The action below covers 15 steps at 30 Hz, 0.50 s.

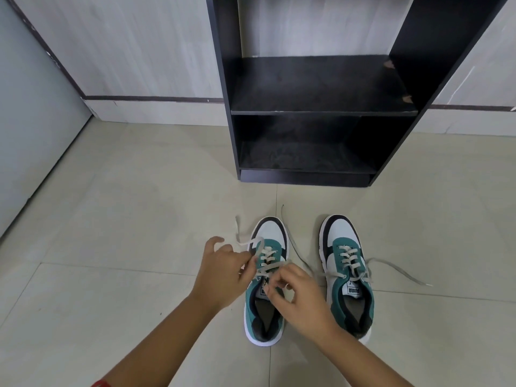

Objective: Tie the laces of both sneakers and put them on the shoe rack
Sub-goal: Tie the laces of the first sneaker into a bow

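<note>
Two teal, white and black sneakers stand side by side on the tiled floor, toes pointing at the rack. Over the left sneaker, my left hand pinches a loop of its grey lace. My right hand grips the other strand of that lace above the tongue. The right sneaker stands untouched, with its laces lying loose across the floor on both sides. The black shoe rack stands against the wall just beyond the shoes, and its two visible shelves hold nothing.
A pale wood-panelled wall with a dark skirting strip runs behind the rack. A grey door or panel stands at the left. Beige floor tiles stretch to the left of the shoes.
</note>
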Each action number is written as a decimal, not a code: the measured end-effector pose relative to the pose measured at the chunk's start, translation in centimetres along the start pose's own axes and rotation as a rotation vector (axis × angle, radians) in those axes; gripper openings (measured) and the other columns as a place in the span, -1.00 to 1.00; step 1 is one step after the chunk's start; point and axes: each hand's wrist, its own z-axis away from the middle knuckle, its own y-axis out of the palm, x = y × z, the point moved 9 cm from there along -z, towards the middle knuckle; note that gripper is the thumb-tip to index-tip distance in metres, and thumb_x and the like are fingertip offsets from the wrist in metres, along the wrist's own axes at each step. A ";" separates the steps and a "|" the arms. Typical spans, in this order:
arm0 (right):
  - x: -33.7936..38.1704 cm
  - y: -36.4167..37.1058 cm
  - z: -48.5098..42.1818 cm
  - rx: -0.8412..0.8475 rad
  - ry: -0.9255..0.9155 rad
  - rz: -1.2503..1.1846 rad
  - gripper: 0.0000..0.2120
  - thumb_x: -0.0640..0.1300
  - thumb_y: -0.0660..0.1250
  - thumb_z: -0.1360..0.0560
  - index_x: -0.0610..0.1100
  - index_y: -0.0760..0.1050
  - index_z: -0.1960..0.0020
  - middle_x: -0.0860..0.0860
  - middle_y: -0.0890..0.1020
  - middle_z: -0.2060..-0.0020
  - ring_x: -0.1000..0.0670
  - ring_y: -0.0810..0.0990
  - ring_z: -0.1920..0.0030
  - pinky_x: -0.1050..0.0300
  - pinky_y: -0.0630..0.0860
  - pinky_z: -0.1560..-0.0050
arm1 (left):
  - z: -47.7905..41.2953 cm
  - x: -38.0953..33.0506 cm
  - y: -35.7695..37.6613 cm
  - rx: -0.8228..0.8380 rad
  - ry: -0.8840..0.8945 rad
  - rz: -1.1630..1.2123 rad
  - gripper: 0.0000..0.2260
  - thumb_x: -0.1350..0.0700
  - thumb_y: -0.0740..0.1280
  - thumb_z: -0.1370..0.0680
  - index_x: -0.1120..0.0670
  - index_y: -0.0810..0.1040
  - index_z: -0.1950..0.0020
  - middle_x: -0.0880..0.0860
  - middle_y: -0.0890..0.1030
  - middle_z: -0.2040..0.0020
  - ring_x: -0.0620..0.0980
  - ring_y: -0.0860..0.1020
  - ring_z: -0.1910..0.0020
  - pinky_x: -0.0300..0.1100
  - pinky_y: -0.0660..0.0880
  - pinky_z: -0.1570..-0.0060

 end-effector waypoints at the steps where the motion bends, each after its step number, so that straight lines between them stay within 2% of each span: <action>1: -0.1 0.2 0.2 -0.011 -0.006 0.027 -0.87 -0.07 0.30 -0.46 0.05 0.55 0.02 0.18 0.50 0.11 0.13 0.50 0.07 0.31 0.46 0.02 | -0.1 0.2 0.4 0.063 -0.037 0.006 -0.66 -0.02 0.12 -0.51 -0.01 0.46 0.45 -0.03 0.38 0.62 -0.07 0.36 0.54 -0.05 0.39 -0.11; 2: -0.3 0.5 0.3 -0.013 -0.004 0.047 -0.76 -0.11 0.28 -0.48 0.08 0.54 -0.12 0.20 0.47 0.06 0.18 0.49 0.03 0.37 0.43 -0.04 | -0.1 0.5 1.0 0.138 -0.081 0.036 -0.64 -0.02 0.10 -0.51 0.00 0.35 0.49 -0.02 0.32 0.62 -0.07 0.31 0.56 -0.10 0.36 -0.08; 4: -0.5 1.6 0.7 0.021 0.016 0.049 -0.58 -0.17 0.24 -0.53 0.13 0.40 -0.34 0.23 0.38 0.05 0.24 0.45 0.01 0.47 0.36 -0.07 | 0.1 1.2 2.0 0.234 -0.178 0.156 -0.62 0.01 0.12 -0.52 0.00 0.23 0.51 0.00 0.26 0.59 -0.04 0.26 0.54 -0.14 0.30 0.05; 6: -0.5 2.8 1.0 0.068 0.033 0.039 -0.52 -0.15 0.20 -0.56 0.14 0.26 -0.43 0.27 0.32 0.09 0.24 0.42 0.04 0.49 0.32 -0.07 | 0.1 1.5 1.9 0.236 -0.241 0.252 -0.68 0.04 0.16 -0.52 -0.02 0.32 0.45 -0.01 0.31 0.57 -0.06 0.29 0.53 -0.15 0.29 0.12; 7: -0.4 3.0 1.1 0.068 0.035 0.040 -0.51 -0.13 0.19 -0.56 0.14 0.23 -0.45 0.27 0.31 0.10 0.23 0.42 0.04 0.48 0.33 -0.08 | 0.2 1.6 1.8 0.226 -0.257 0.277 -0.75 0.05 0.17 -0.52 -0.04 0.41 0.37 -0.03 0.34 0.57 -0.08 0.33 0.52 -0.14 0.31 0.09; 9: -0.6 3.0 1.1 0.035 0.047 0.017 -0.54 -0.10 0.17 -0.57 0.15 0.25 -0.44 0.23 0.35 0.09 0.17 0.45 0.02 0.43 0.36 -0.09 | 0.3 1.6 1.6 0.231 -0.267 0.286 -0.80 0.03 0.15 -0.53 -0.06 0.51 0.23 -0.06 0.38 0.56 -0.15 0.41 0.46 -0.11 0.26 -0.15; 11: -0.7 2.5 0.9 -0.008 0.065 -0.039 -0.62 -0.10 0.19 -0.57 0.15 0.37 -0.36 0.18 0.41 0.08 0.14 0.49 0.03 0.42 0.39 -0.04 | 0.3 0.9 1.5 0.272 -0.228 0.257 -0.75 -0.02 0.10 -0.51 -0.04 0.56 0.19 -0.10 0.40 0.52 -0.18 0.46 0.31 -0.07 0.00 -0.34; 12: -0.6 2.2 0.7 -0.030 0.068 -0.056 -0.71 -0.10 0.22 -0.56 0.14 0.47 -0.24 0.18 0.42 0.10 0.15 0.49 0.06 0.43 0.39 0.01 | 0.3 0.4 1.4 0.287 -0.188 0.252 -0.73 -0.03 0.09 -0.49 -0.04 0.57 0.20 -0.11 0.41 0.51 -0.20 0.47 0.27 -0.06 -0.10 -0.37; 14: -0.4 1.6 0.3 -0.068 0.085 -0.073 -0.96 -0.08 0.31 -0.52 0.03 0.54 0.06 0.18 0.42 0.15 0.17 0.49 0.10 0.39 0.37 0.08 | 0.2 -0.4 0.9 0.275 -0.120 0.295 -0.71 -0.07 0.09 -0.48 -0.03 0.56 0.23 -0.11 0.41 0.50 -0.25 0.47 0.27 -0.07 -0.19 -0.40; 15: -0.5 1.2 0.1 -0.086 0.099 -0.092 -0.94 -0.08 0.34 -0.50 -0.01 0.53 0.16 0.16 0.44 0.12 0.19 0.50 0.06 0.39 0.38 0.05 | 0.0 -0.6 0.5 0.245 -0.109 0.333 -0.71 -0.11 0.10 -0.49 -0.04 0.54 0.26 -0.12 0.42 0.51 -0.27 0.49 0.27 -0.10 -0.18 -0.40</action>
